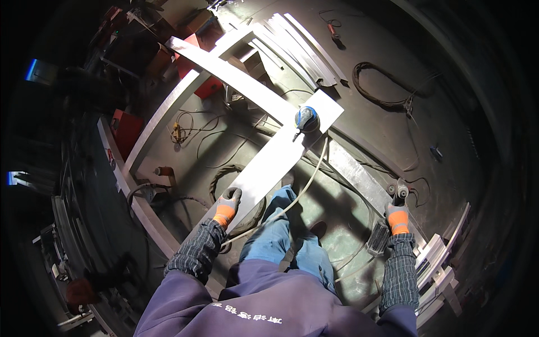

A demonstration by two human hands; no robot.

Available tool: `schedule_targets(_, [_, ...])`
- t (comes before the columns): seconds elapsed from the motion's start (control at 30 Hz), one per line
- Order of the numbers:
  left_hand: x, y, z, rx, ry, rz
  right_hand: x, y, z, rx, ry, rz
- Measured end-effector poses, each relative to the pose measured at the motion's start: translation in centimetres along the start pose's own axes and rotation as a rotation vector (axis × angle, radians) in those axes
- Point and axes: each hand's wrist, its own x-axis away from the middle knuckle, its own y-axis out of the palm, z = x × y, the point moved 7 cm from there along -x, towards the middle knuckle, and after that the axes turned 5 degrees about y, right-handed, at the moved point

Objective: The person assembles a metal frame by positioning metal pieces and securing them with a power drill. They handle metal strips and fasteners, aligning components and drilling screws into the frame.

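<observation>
A long pale metal panel (264,168) runs from my left side up toward the centre right. My left hand (227,208), in a grey and orange glove, is closed around its near-left edge. On the panel's far end rests a round sander (306,119), black with a blue rim, apart from both hands. My right hand (397,218), gloved alike, is closed on a dark hand tool with a round metallic end (400,192); its exact kind I cannot make out. It is beside a metal beam (356,171) that slants down toward me.
A pale hose (307,185) crosses before my legs. Curved metal frame pieces (160,121) stand at left. Metal strips (300,48) lie at the back, near a coiled cable (359,84). More strips (438,264) are at lower right. Loose cords (193,129) lie across the floor.
</observation>
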Motion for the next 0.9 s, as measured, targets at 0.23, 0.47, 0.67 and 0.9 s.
schedule_targets(0.23, [-28.2,3.2,-4.7,-0.072,0.007,0.094,-4.1,11.8,-6.5,0.246,0.198,-0.060])
schedule_targets(0.47, [-53.7,10.9,-8.1,-0.126,-0.108,0.179,-4.1,17.9,-5.5,0.389,0.208,0.052])
schedule_targets(0.67, [-66.3,18.8,-9.1,-0.241,-0.095,0.299,-5.1,21.4,-0.2,0.648,0.232,-0.182])
schedule_targets(0.9, [-76.0,23.2,-8.9,-0.389,0.009,0.387,-2.9,20.8,0.6,0.365,0.310,-0.079])
